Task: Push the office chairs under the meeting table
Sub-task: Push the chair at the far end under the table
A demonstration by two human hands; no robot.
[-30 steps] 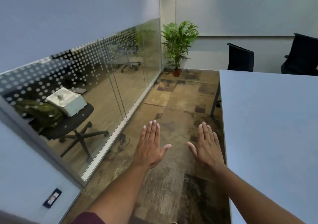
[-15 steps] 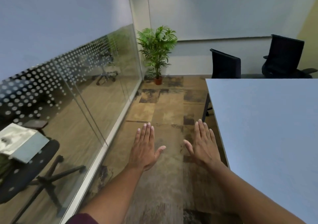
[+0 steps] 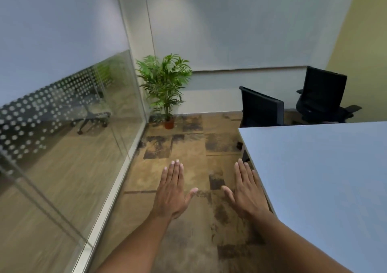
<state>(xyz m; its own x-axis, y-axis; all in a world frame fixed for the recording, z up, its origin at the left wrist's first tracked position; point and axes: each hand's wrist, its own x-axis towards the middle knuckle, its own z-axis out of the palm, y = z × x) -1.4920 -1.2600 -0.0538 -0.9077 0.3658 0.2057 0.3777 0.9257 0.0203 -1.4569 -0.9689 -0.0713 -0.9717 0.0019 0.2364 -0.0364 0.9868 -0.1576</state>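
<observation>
The pale blue meeting table (image 3: 326, 180) fills the right side of the view. Two black office chairs stand beyond its far end. The nearer chair (image 3: 260, 108) has its back towards me, close to the table's far left corner. The farther chair (image 3: 322, 96) stands by the yellow wall, away from the table. My left hand (image 3: 172, 191) and my right hand (image 3: 246, 193) are held out flat, palms down, over the carpet in the aisle. Both hold nothing. My right hand hovers just left of the table's edge.
A glass partition (image 3: 69, 138) with a dotted frosted band runs along the left. A potted palm (image 3: 165, 90) stands in the far corner where the glass meets the back wall. Brown patterned carpet (image 3: 188, 147) forms the aisle between glass and table.
The view has advanced along the aisle and turned right, so the chairs, plant and table end appear closer. Both hands stay flat and empty in front of me.
</observation>
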